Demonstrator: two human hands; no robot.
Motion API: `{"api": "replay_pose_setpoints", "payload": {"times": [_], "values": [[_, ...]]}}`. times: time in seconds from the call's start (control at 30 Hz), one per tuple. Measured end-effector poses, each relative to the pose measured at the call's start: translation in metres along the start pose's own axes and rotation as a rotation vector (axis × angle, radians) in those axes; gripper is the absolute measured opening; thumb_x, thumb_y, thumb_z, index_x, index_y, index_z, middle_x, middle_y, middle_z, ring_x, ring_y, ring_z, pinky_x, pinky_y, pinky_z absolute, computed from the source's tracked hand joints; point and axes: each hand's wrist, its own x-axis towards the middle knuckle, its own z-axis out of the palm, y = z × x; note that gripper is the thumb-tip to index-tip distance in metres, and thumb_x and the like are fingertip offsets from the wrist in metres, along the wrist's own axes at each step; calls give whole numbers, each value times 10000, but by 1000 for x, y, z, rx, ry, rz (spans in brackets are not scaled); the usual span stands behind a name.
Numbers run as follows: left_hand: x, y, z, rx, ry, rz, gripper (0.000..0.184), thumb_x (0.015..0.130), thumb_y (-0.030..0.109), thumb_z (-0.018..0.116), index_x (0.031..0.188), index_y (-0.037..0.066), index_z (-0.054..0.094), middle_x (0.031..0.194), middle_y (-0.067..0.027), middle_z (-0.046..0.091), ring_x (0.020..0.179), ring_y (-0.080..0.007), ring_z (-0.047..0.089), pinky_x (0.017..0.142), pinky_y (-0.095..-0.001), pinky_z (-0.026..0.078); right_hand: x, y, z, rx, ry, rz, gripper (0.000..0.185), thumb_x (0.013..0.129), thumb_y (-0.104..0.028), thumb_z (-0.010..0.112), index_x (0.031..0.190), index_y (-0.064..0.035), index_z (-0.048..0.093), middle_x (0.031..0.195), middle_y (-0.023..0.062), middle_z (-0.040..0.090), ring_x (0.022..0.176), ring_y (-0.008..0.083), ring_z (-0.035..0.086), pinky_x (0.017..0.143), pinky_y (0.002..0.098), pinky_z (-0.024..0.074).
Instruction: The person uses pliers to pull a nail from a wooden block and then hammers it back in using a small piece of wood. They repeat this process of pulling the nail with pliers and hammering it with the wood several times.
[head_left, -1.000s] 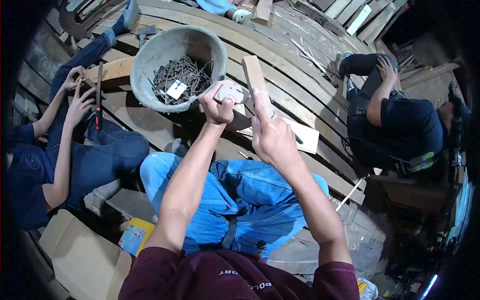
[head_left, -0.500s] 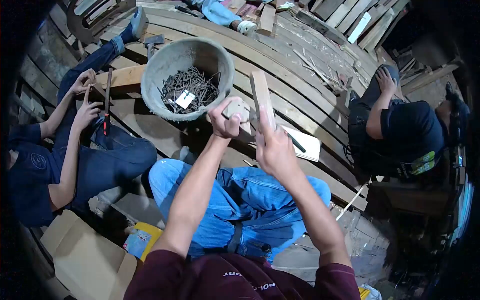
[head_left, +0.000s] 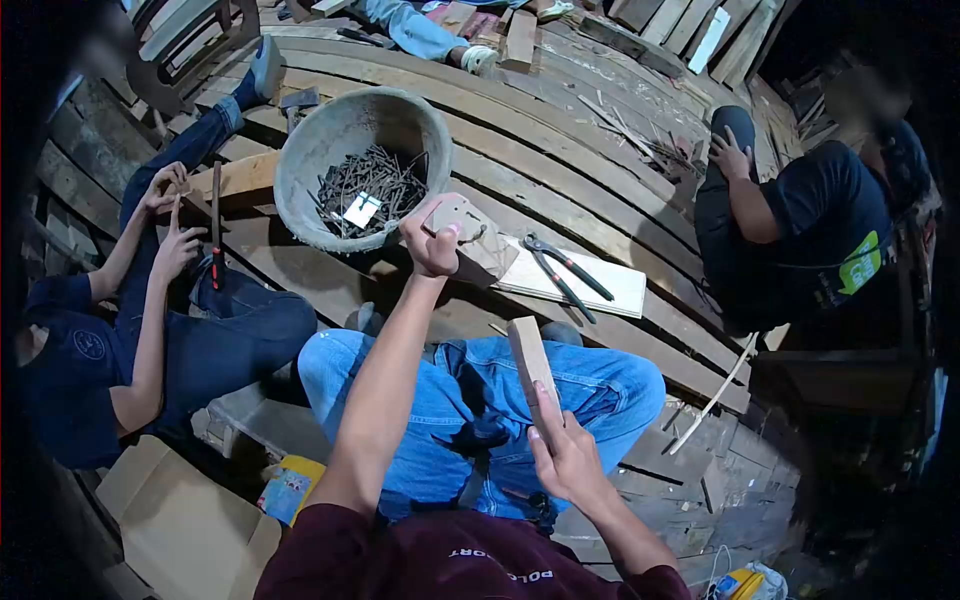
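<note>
My left hand (head_left: 433,245) grips one end of a pale wooden block (head_left: 475,238), which has small dark marks, perhaps nails, on its end. Held low over my jeans is a squared wooden stick (head_left: 532,362), with my right hand (head_left: 567,455) wrapped round its lower part. Just right of the block, dark-handled pincers (head_left: 568,272) lie across a thin pale board (head_left: 622,291). Beyond my left hand stands a grey bucket (head_left: 290,185) with many rusty nails (head_left: 372,185) and a small white tag (head_left: 361,210) inside.
A person (head_left: 75,340) sits at left, hands raised beside a dark bar with a red handle (head_left: 217,265). Another person (head_left: 810,210) sits at right. A hammer (head_left: 297,103) lies behind the bucket. An open cardboard box (head_left: 185,520) is at lower left. Wooden planks (head_left: 560,190) have gaps between them.
My right hand has drawn the stick down and toward me, away from the block. The pincers and board show more fully. My left hand still holds the block.
</note>
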Motion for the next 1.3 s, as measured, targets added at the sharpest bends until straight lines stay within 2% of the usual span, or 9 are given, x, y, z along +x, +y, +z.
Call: {"api": "replay_pose_setpoints", "payload": {"times": [0.3,0.43,0.57,0.7,0.87,1.0,1.07,1.2,1.3], "values": [[6,15,-8,-219,-271,-259,441,694,215,503,927,-123,664,851,-157,709,780,-224,679,773,-320,544,6,7,9,170,77,24,660,942,-115,600,1534,6,336,1016,287,644,858,426,658,769,459,533],[5,15,-7,-267,-375,-211,430,696,205,481,914,-117,666,853,-173,708,784,-216,679,763,-308,542,4,12,14,189,56,55,685,941,-121,602,1541,22,305,1015,289,644,864,426,662,777,460,532],[6,1,0,-235,-209,-286,421,685,213,509,898,-114,667,820,-144,705,749,-202,664,725,-304,525,1,21,15,229,55,59,701,941,-116,611,1549,19,290,1031,289,649,885,428,671,801,446,534],[20,7,22,34,-154,-134,388,702,210,521,861,-109,673,725,-112,675,692,-169,628,669,-296,503,2,35,14,296,117,23,700,944,-121,619,1531,70,289,1092,302,651,928,420,680,822,429,540],[64,37,74,303,-164,-107,322,738,200,531,776,-91,665,649,-159,648,593,-226,606,600,-324,477,20,54,12,423,214,1,683,941,-110,615,1514,97,307,1117,306,659,953,353,705,837,406,545],[100,27,110,480,-154,-144,403,806,280,519,707,-95,629,664,-239,649,597,-280,610,597,-381,448,52,68,5,612,234,6,666,952,-133,631,1485,128,326,1282,356,593,1173,433,637,964,405,517],[108,17,124,452,-117,-134,426,831,292,498,735,-94,651,683,-252,659,632,-294,627,636,-388,456,69,79,3,678,229,47,667,947,-127,635,1481,131,331,1270,359,597,1159,439,643,958,405,520],[119,-6,134,482,-134,-170,420,863,297,485,790,-63,690,767,-257,694,724,-349,663,691,-407,467,105,109,13,692,327,2,702,953,-86,598,1521,124,241,728,93,653,541,132,610,515,289,501],[121,-28,140,633,-132,-112,416,869,298,480,800,-51,695,791,-260,699,746,-357,663,703,-414,464,114,112,10,847,402,119,713,959,-73,579,1540,107,206,735,77,645,551,112,589,514,277,497]]}}
